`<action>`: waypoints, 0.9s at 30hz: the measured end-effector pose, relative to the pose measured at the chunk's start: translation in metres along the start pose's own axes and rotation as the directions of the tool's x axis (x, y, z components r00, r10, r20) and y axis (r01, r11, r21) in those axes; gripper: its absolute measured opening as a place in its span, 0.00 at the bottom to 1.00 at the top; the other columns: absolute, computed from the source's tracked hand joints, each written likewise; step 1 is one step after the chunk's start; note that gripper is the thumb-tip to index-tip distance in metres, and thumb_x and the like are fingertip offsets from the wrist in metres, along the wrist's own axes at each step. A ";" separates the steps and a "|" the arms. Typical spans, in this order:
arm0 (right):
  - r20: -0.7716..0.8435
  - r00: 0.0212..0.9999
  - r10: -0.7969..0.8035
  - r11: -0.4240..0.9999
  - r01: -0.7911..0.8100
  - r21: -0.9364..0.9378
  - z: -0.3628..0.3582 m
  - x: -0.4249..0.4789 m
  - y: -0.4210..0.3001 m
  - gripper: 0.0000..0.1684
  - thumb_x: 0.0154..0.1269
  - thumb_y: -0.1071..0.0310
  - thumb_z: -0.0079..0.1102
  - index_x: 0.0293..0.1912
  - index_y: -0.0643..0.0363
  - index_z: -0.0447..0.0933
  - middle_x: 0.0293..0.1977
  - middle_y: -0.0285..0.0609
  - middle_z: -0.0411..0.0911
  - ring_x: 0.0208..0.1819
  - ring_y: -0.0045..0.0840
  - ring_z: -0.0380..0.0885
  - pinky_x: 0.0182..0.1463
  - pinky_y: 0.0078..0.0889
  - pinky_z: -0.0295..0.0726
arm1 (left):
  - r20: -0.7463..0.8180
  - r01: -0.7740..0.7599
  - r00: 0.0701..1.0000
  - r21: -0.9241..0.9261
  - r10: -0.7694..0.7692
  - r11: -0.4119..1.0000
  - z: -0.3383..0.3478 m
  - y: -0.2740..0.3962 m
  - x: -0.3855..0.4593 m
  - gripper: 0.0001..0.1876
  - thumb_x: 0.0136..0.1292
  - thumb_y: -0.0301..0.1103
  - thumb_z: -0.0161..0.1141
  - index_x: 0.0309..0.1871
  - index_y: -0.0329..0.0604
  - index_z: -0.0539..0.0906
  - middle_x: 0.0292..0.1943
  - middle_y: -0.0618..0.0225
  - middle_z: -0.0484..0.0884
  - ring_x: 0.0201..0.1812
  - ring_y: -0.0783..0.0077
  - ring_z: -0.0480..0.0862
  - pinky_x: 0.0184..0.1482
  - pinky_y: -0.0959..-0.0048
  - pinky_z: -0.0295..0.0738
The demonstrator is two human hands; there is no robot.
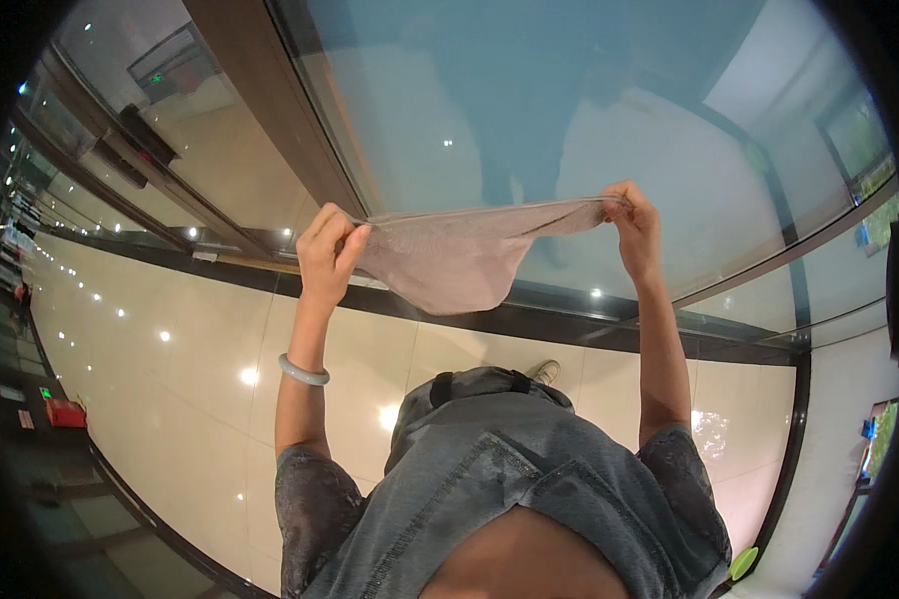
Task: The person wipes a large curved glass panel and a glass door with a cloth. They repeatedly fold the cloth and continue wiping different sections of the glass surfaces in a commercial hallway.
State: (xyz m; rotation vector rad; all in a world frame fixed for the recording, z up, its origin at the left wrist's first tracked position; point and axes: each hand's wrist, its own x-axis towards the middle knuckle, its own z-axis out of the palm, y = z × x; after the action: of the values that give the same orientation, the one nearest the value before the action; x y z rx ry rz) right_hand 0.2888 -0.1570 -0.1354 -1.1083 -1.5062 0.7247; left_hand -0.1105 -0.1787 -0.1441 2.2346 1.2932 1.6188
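Observation:
A thin, pinkish-grey cloth (449, 262) is stretched between my two hands in front of a large glass pane (434, 90). My left hand (328, 251) pinches its left corner between thumb and fingers, and a pale bangle (303, 371) circles that wrist. At the other end, my right hand (632, 224) grips the gathered right corner. The upper edge runs nearly straight from hand to hand, while the lower part hangs loose in a rounded fold. Whether the cloth touches the glass cannot be told.
A brown metal frame (270, 97) borders the pane on the left, with further glass panels beyond. A dark skirting (479, 320) runs under the glass along the glossy tiled floor (187, 367). A red box (66, 412) stands far left; a green object (743, 563) lies low right.

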 end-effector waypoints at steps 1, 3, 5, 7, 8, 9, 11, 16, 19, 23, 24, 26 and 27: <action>-0.020 1.000 0.000 1.000 0.000 -0.002 -0.001 0.002 -0.005 0.05 0.69 0.77 0.53 0.41 0.64 0.77 0.31 0.31 0.75 0.36 0.13 0.72 0.43 0.18 0.72 | -0.014 -0.010 1.000 -0.023 0.010 1.000 0.001 0.001 0.001 0.15 0.60 0.26 0.65 0.26 0.35 0.67 0.22 0.63 0.63 0.23 0.69 0.63 0.25 0.71 0.59; -0.105 0.994 -0.005 0.998 -0.002 -0.061 -0.004 0.005 -0.018 0.04 0.69 0.77 0.53 0.41 0.64 0.76 0.31 0.29 0.74 0.35 0.12 0.70 0.40 0.17 0.70 | -0.014 -0.062 0.998 -0.031 0.062 0.998 0.002 0.000 0.002 0.20 0.58 0.27 0.70 0.22 0.37 0.66 0.21 0.67 0.63 0.21 0.73 0.62 0.22 0.72 0.55; -0.164 0.986 -0.032 0.996 0.018 -0.091 -0.008 0.007 -0.023 0.04 0.69 0.77 0.53 0.41 0.63 0.76 0.30 0.28 0.72 0.34 0.11 0.68 0.38 0.15 0.68 | 0.021 -0.055 0.998 -0.083 0.057 0.995 0.002 0.007 0.004 0.21 0.57 0.27 0.71 0.21 0.37 0.65 0.20 0.68 0.62 0.21 0.73 0.62 0.22 0.72 0.54; -0.191 0.978 -0.080 0.994 0.065 -0.085 -0.011 0.008 -0.022 0.05 0.68 0.77 0.53 0.41 0.63 0.77 0.30 0.26 0.71 0.33 0.10 0.67 0.36 0.15 0.65 | 0.054 -0.056 0.996 -0.177 0.066 0.983 0.005 0.004 0.004 0.25 0.54 0.34 0.75 0.20 0.39 0.64 0.20 0.69 0.62 0.21 0.73 0.61 0.23 0.72 0.54; -0.202 0.978 -0.061 0.997 0.051 -0.055 -0.011 0.009 -0.022 0.05 0.68 0.77 0.53 0.41 0.62 0.77 0.30 0.26 0.71 0.33 0.10 0.66 0.36 0.15 0.65 | 0.093 -0.052 0.993 -0.223 0.074 0.973 0.004 0.003 0.003 0.26 0.53 0.37 0.76 0.20 0.40 0.64 0.20 0.69 0.62 0.21 0.73 0.61 0.23 0.72 0.54; -0.213 0.976 -0.040 0.999 0.035 -0.026 -0.012 0.008 -0.022 0.05 0.68 0.78 0.52 0.40 0.62 0.77 0.30 0.26 0.71 0.33 0.09 0.66 0.36 0.14 0.65 | 0.134 -0.045 0.987 -0.269 0.084 0.962 0.004 0.003 0.002 0.27 0.52 0.39 0.77 0.20 0.40 0.63 0.20 0.69 0.62 0.22 0.73 0.61 0.23 0.72 0.55; -0.212 0.977 -0.027 0.999 0.031 0.018 -0.014 0.008 -0.018 0.05 0.68 0.78 0.52 0.41 0.62 0.77 0.30 0.25 0.71 0.33 0.09 0.66 0.36 0.14 0.64 | 0.214 0.013 0.975 -0.314 0.058 0.949 0.000 0.008 -0.001 0.27 0.46 0.43 0.78 0.21 0.40 0.66 0.21 0.71 0.64 0.23 0.74 0.63 0.24 0.73 0.55; -0.160 0.980 -0.115 0.993 0.116 -0.001 -0.032 0.003 -0.007 0.07 0.70 0.79 0.53 0.43 0.62 0.78 0.31 0.26 0.73 0.33 0.10 0.68 0.39 0.14 0.66 | 0.376 0.125 0.926 -0.332 0.010 0.935 -0.002 0.014 -0.004 0.19 0.48 0.34 0.79 0.27 0.41 0.75 0.24 0.71 0.73 0.26 0.76 0.71 0.26 0.75 0.61; -0.150 0.971 -0.184 0.977 0.165 -0.133 -0.041 -0.004 -0.003 0.07 0.70 0.80 0.54 0.44 0.63 0.79 0.32 0.28 0.75 0.34 0.12 0.70 0.40 0.16 0.69 | 0.409 0.161 0.912 -0.281 -0.034 0.946 -0.003 0.020 -0.005 0.13 0.53 0.28 0.75 0.30 0.39 0.77 0.27 0.69 0.75 0.27 0.74 0.74 0.28 0.75 0.67; -0.131 0.983 -0.133 0.966 0.099 -0.240 -0.043 -0.015 0.009 0.07 0.67 0.81 0.57 0.43 0.64 0.80 0.32 0.32 0.78 0.35 0.14 0.72 0.43 0.18 0.72 | 0.363 0.125 0.929 -0.128 -0.071 0.984 -0.003 0.018 -0.010 0.11 0.59 0.28 0.71 0.33 0.37 0.77 0.26 0.63 0.74 0.27 0.66 0.75 0.30 0.68 0.72; -0.125 0.988 -0.094 0.964 0.059 -0.258 -0.040 -0.017 0.008 0.07 0.67 0.81 0.57 0.43 0.64 0.80 0.32 0.33 0.78 0.36 0.14 0.73 0.43 0.18 0.72 | 0.344 0.092 0.937 -0.062 -0.065 0.994 -0.001 0.017 -0.012 0.10 0.60 0.27 0.70 0.34 0.36 0.77 0.26 0.62 0.74 0.27 0.64 0.75 0.30 0.67 0.72; -0.129 0.991 -0.048 0.956 0.008 -0.293 -0.037 -0.020 0.007 0.08 0.66 0.82 0.58 0.43 0.64 0.80 0.33 0.34 0.79 0.36 0.14 0.74 0.44 0.18 0.73 | 0.316 0.049 0.948 -0.042 -0.033 0.998 0.005 0.012 -0.016 0.09 0.61 0.27 0.69 0.37 0.37 0.78 0.27 0.61 0.73 0.28 0.61 0.75 0.31 0.66 0.73; -0.136 0.990 -0.043 0.953 0.000 -0.304 -0.035 -0.020 0.007 0.08 0.65 0.82 0.58 0.43 0.64 0.80 0.33 0.34 0.79 0.37 0.14 0.75 0.44 0.18 0.73 | 0.301 0.026 0.953 -0.027 -0.016 0.999 0.006 0.011 -0.016 0.09 0.62 0.27 0.68 0.38 0.37 0.78 0.27 0.60 0.73 0.28 0.59 0.75 0.31 0.66 0.73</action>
State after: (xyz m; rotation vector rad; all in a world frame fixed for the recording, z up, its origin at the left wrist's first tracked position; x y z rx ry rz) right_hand 0.3243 -0.1764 -0.1411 -1.3415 -1.5381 0.3959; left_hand -0.1005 -0.1939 -0.1530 2.3255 1.1963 1.2181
